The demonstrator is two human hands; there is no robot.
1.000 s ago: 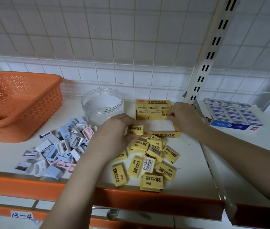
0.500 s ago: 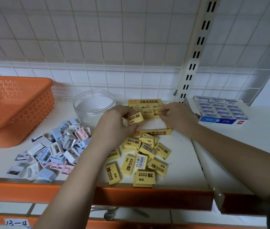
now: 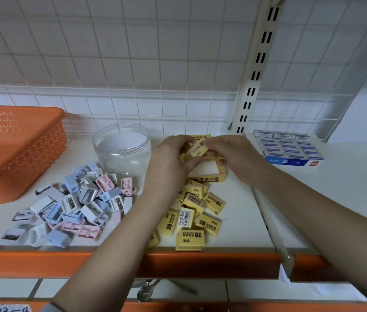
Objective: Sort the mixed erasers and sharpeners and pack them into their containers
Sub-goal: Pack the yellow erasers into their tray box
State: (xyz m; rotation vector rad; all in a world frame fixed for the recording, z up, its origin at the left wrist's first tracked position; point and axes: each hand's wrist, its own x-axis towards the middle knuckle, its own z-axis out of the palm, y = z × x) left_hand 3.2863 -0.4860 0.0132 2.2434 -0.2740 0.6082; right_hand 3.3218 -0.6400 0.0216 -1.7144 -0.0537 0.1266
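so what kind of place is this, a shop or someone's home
Most likely a stationery shop or its stockroom: a slotted shelf upright against a wire grid back, an orange shelf edge carrying a handwritten label, and a full display box of erasers.

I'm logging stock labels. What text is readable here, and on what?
"2B": loose yellow erasers.
"2B" plus Chinese characters I can't read surely: yellow box.
"12-4", handwritten: tag on the lower shelf edge.
Barcode digits on one eraser: too small.
Blue-white box: print blurred.

1 orange basket [image 3: 20, 140], 1 clear jar [image 3: 122, 149], 2 hands [image 3: 171, 161]
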